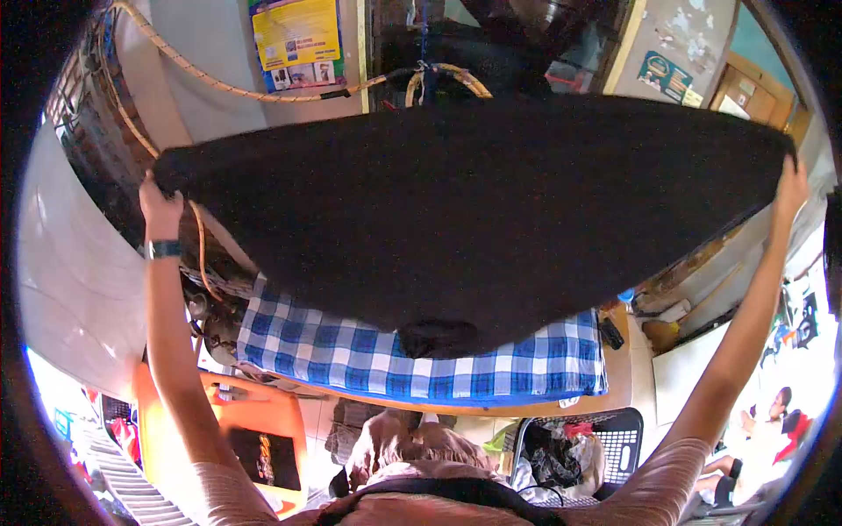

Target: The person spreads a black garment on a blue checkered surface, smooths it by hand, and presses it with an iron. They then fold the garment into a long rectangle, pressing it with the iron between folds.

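Observation:
A large black cloth (491, 202) is stretched wide between my raised hands, filling the middle of the head view. My left hand (161, 203), with a dark watch on its wrist, grips the cloth's left corner. At the far right my right hand (792, 186) is closed on the opposite corner. The cloth's lower edge hangs over a blue and white checked cloth (289, 342), with a bunched dark bit at its bottom middle. Whatever lies behind the black cloth is hidden.
The checked cloth covers a wooden table (619, 373). Below right stands a black basket (623, 447) of clothes; an orange plastic chair (167, 421) is at lower left. A striped hose (206, 74) runs across the back wall. A seated person (754, 438) is at far right.

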`<state>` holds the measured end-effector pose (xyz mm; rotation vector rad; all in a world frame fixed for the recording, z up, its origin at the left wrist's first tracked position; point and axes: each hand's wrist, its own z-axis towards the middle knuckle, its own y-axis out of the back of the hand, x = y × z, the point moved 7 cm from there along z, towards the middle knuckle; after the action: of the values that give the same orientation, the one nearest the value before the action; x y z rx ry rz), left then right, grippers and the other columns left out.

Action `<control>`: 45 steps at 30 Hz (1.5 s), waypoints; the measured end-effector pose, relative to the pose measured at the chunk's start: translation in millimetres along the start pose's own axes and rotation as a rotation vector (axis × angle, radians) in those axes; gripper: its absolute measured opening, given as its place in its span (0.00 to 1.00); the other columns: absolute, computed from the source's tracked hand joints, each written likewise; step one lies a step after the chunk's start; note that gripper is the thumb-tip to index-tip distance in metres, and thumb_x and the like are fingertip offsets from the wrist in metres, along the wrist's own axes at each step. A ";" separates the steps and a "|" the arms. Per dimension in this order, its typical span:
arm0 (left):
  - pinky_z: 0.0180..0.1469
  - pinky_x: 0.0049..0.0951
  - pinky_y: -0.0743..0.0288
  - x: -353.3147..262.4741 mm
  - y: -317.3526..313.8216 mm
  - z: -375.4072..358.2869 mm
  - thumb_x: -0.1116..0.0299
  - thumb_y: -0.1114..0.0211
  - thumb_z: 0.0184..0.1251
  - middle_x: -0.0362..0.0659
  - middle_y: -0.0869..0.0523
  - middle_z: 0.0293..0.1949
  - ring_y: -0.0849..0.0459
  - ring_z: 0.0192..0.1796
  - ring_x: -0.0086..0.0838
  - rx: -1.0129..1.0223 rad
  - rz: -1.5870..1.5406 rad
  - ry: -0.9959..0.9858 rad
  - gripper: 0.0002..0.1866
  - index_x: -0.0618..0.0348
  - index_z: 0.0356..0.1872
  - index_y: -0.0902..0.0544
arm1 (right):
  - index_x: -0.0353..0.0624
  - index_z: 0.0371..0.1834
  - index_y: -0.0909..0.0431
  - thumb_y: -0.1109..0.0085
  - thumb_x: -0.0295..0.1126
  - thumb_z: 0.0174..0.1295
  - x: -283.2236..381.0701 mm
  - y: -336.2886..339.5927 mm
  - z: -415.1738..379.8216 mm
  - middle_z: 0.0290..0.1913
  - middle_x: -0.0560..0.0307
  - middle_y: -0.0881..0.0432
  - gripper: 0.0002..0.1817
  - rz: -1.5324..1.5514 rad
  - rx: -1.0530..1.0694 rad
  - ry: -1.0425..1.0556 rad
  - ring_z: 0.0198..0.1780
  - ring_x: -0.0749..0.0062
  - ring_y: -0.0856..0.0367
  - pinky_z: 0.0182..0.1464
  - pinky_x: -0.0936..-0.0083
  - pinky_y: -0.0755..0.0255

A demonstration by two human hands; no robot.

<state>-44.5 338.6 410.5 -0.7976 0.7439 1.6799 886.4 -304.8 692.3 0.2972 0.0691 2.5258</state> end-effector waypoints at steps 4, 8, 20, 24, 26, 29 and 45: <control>0.57 0.36 0.27 -26.7 -7.4 44.8 0.64 0.49 0.70 0.45 0.17 0.48 0.19 0.52 0.35 0.032 -0.002 -0.098 0.16 0.62 0.50 0.22 | 0.36 0.47 0.21 0.45 0.38 0.60 102.6 123.4 27.6 0.46 0.41 0.18 0.18 -0.093 -0.237 0.082 0.45 0.51 0.20 0.55 0.63 0.30; 0.55 0.36 0.24 -21.3 -5.2 33.2 0.64 0.49 0.70 0.47 0.16 0.46 0.18 0.51 0.37 0.100 -0.090 -0.152 0.15 0.63 0.49 0.21 | 0.31 0.53 0.26 0.51 0.32 0.61 127.9 210.4 1.1 0.47 0.35 0.22 0.20 -0.797 -0.391 0.729 0.48 0.47 0.23 0.55 0.62 0.30; 0.46 0.33 0.22 35.2 21.5 -135.9 0.49 0.40 0.66 0.42 0.15 0.42 0.16 0.42 0.32 0.088 -0.662 0.658 0.22 0.60 0.46 0.19 | 0.31 0.41 0.23 0.60 0.21 0.42 25.0 317.7 -259.7 0.38 0.51 0.21 0.21 0.019 0.697 -0.287 0.43 0.63 0.25 0.53 0.74 0.33; 0.43 0.29 0.22 2.1 4.5 -125.0 0.52 0.41 0.68 0.38 0.15 0.39 0.16 0.40 0.27 0.147 -0.650 0.491 0.19 0.59 0.44 0.18 | 0.32 0.49 0.24 0.59 0.17 0.46 13.6 344.5 -254.3 0.46 0.52 0.21 0.24 0.070 0.501 -0.362 0.50 0.66 0.24 0.57 0.74 0.33; 0.43 0.29 0.23 20.0 -21.8 -121.1 0.54 0.42 0.70 0.38 0.15 0.39 0.17 0.40 0.27 0.287 -0.784 0.607 0.17 0.59 0.45 0.19 | 0.32 0.53 0.25 0.52 0.20 0.54 7.2 322.6 -256.4 0.51 0.48 0.22 0.21 -0.201 0.641 -0.231 0.54 0.59 0.24 0.61 0.70 0.34; 0.44 0.29 0.23 30.0 -62.4 -132.5 0.56 0.44 0.71 0.38 0.15 0.40 0.17 0.40 0.27 0.180 -0.811 0.638 0.16 0.57 0.46 0.19 | 0.30 0.49 0.24 0.41 0.28 0.59 28.0 263.5 -268.1 0.50 0.41 0.21 0.16 -0.298 0.730 -0.064 0.53 0.52 0.23 0.60 0.67 0.35; 0.53 0.30 0.25 -157.7 -87.0 88.4 0.75 0.41 0.63 0.49 0.18 0.47 0.20 0.50 0.27 -0.013 0.328 -0.493 0.18 0.67 0.54 0.25 | 0.38 0.60 0.29 0.50 0.52 0.60 68.7 265.7 83.3 0.57 0.38 0.25 0.32 -0.140 -0.385 0.076 0.61 0.51 0.28 0.63 0.62 0.37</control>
<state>58.5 342.1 582.7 -0.2493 0.5332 2.0692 703.4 -486.7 817.4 0.0394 -0.3517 2.3484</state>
